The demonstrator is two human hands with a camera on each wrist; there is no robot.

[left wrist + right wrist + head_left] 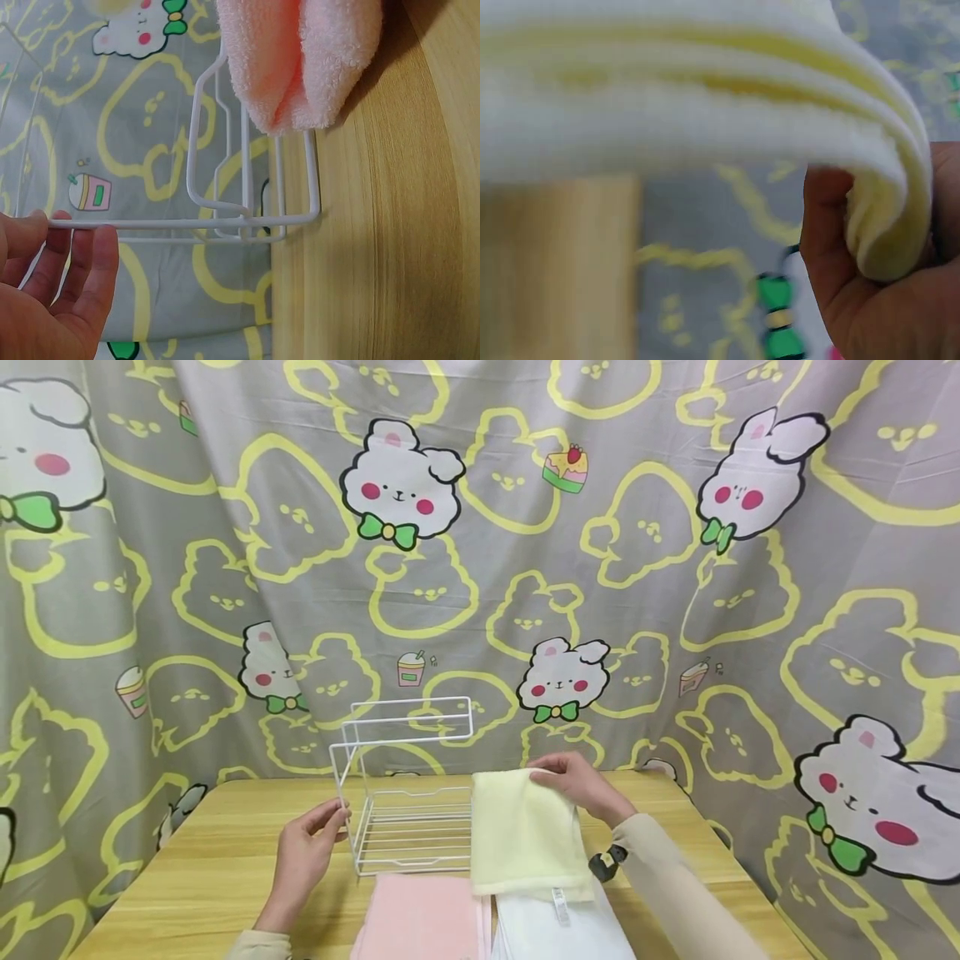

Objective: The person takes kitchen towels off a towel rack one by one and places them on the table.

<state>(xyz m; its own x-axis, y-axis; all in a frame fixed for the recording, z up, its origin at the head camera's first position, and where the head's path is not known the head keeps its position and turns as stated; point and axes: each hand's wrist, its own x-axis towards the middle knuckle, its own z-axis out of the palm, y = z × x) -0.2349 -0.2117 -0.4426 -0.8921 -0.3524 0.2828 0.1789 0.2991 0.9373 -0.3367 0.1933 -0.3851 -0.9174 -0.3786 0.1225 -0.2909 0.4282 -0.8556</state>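
My left hand (pixel 303 852) pinches an upright bar at the left side of a white wire rack (pixel 165 223); thumb and fingertips meet the bar in the left wrist view. The rack stands on the table with a slatted base and an upper rail. My right hand (pixel 581 785) grips the top right corner of a folded pale yellow towel (pixel 521 835). That towel hangs at the rack's right end, hiding part of the base. In the right wrist view its folded layers bend between thumb and fingers. A small white label (pixel 560 906) shows at its lower edge.
Folded pink towel (pixel 423 918) and white towel (pixel 600 931) lie side by side at the table's front, before the rack. The wooden table (pixel 202 868) ends at the back against a grey curtain (pixel 495 602) with cartoon prints.
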